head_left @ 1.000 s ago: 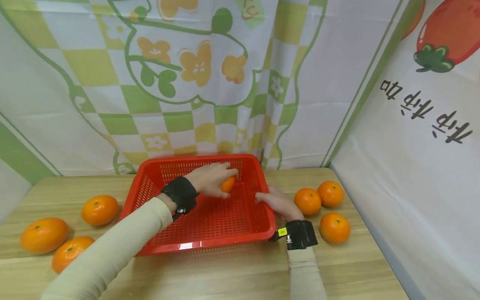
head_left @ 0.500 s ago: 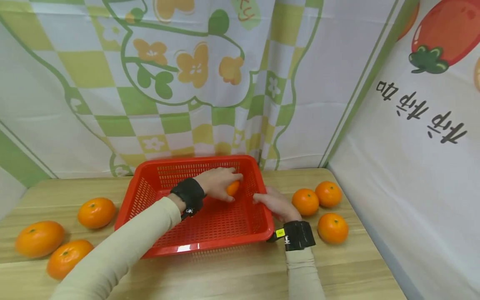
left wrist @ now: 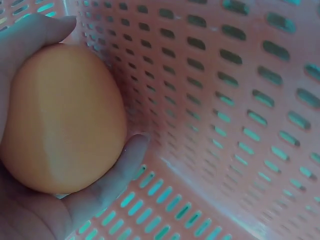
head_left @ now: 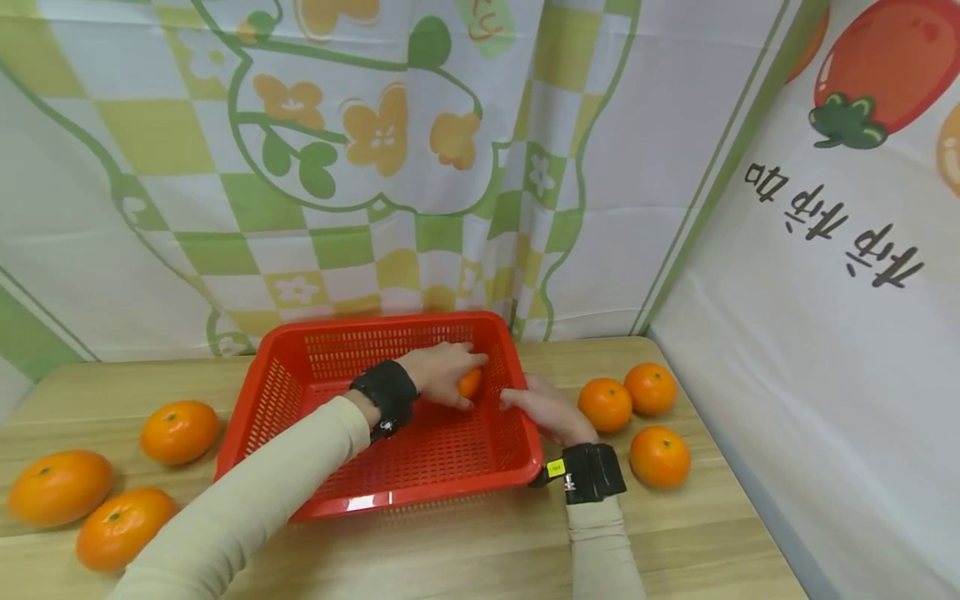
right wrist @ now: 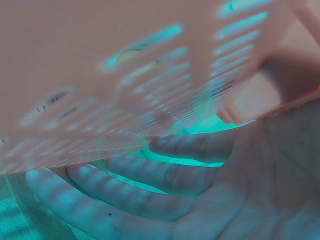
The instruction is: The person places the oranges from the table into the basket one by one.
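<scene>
My left hand (head_left: 441, 373) is inside the red plastic basket (head_left: 450, 489), holding an orange (head_left: 470, 382) near the right wall. In the left wrist view the thumb and fingers curl round the smooth orange (left wrist: 65, 120), close over the slotted floor and beside the slotted wall. My right hand (head_left: 553, 410) grips the basket's right side, with the thumb hooked over the rim. In the right wrist view the fingers (right wrist: 165, 175) reach along the outside of the wall, below the rim. The left palm is hidden from the head camera.
Three oranges (head_left: 660, 457) sit on the wooden table (head_left: 420, 554) to the right of the right hand. Three more oranges (head_left: 180, 432) lie left of the basket, one partly beside the left sleeve. A patterned curtain (head_left: 300, 233) hangs behind, and a printed white wall (head_left: 817, 367) stands at right.
My left hand has moved right and slightly down inside the basket, bringing the orange closer to the right wall. The right hand keeps its hold on the rim. The head view has shifted slightly.
</scene>
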A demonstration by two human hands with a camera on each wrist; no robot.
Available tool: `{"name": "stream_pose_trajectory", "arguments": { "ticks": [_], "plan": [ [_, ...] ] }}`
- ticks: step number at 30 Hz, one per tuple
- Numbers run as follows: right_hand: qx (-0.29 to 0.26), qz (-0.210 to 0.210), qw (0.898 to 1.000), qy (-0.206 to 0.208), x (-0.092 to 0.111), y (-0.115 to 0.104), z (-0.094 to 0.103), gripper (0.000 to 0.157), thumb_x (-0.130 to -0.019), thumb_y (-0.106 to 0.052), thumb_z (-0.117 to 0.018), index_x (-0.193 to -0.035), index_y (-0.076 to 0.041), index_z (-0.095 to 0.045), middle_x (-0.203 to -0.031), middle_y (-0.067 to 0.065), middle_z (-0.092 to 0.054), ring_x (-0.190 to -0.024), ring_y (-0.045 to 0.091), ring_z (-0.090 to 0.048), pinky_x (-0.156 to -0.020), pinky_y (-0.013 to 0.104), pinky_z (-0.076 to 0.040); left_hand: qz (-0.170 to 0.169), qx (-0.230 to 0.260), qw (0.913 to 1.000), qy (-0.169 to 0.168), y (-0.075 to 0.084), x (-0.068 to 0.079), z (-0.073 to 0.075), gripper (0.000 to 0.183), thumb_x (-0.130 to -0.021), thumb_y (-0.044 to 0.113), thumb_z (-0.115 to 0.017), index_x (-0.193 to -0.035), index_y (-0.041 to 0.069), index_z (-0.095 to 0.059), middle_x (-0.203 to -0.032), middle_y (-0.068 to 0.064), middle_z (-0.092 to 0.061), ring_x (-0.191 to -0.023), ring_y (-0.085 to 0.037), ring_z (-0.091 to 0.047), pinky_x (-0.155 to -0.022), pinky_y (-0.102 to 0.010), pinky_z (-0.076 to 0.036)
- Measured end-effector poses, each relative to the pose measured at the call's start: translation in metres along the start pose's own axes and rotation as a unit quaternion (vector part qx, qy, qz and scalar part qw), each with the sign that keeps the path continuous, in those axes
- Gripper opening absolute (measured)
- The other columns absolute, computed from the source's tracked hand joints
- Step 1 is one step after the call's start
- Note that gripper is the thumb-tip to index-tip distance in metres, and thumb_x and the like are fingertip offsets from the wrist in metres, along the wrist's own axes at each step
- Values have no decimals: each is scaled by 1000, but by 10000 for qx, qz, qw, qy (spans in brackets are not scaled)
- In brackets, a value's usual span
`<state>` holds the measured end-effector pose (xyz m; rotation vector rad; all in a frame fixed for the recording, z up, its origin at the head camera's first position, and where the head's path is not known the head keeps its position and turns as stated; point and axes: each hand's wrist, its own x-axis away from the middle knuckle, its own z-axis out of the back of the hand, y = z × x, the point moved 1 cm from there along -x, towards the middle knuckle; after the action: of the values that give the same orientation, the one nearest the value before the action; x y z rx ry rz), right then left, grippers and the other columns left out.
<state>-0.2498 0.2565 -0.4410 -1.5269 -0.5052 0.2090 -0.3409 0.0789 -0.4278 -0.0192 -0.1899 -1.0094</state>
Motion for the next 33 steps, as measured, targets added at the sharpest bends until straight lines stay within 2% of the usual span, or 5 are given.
{"name": "stream_pose_trajectory", "arguments": {
  "ticks": [10, 15, 24, 29, 33],
  "plan": [
    [-67, 3, 10000, -58, -1, 0, 3, 48, -87, 1, -44, -133, 9, -35, -127, 38, -44, -105, 49, -51, -86, 57, -47, 86, -17, 9999, 149, 0, -4, -5, 77, -75, 47, -72, -136, 9, -45, -126, -16, -52, -108, -29, -52, -94, -45, -45],
    [-5, -113, 9999, -46, -1, -1, 1, 48, -88, 3, -42, -135, 9, -33, -128, 37, -45, -106, 50, -50, -87, 59, -46, 165, 43, 9998, 124, 2, -2, -5, 80, -74, 50, -73, -136, 9, -44, -127, -18, -51, -108, -31, -52, -92, -46, -47],
    [53, -29, 10000, -32, -1, -2, 0, 50, -86, -1, -46, -133, 9, -35, -126, 38, -46, -104, 48, -53, -85, 56, -49, 406, -196, 9990, -10, 5, 0, 2, 87, -69, 60, -72, -135, 11, -45, -129, -13, -52, -113, -26, -49, -96, -48, -44],
    [106, 37, 9999, -23, 0, -1, 0, 50, -86, -4, -48, -133, 9, -35, -124, 37, -48, -102, 46, -55, -82, 54, -51, 525, -113, 9985, -49, 6, 3, 5, 90, -65, 60, -75, -136, 13, -46, -133, -12, -50, -113, -29, -50, -91, -48, -48],
    [99, 78, 9999, 5, 0, 2, 0, 52, -85, -4, -48, -133, 9, -35, -124, 36, -49, -101, 45, -57, -81, 54, -52, 524, 5, 9986, 47, 7, 5, 7, 88, -63, 59, -77, -134, 14, -49, -131, -12, -52, -110, -30, -51, -89, -48, -49]
  ]
}}
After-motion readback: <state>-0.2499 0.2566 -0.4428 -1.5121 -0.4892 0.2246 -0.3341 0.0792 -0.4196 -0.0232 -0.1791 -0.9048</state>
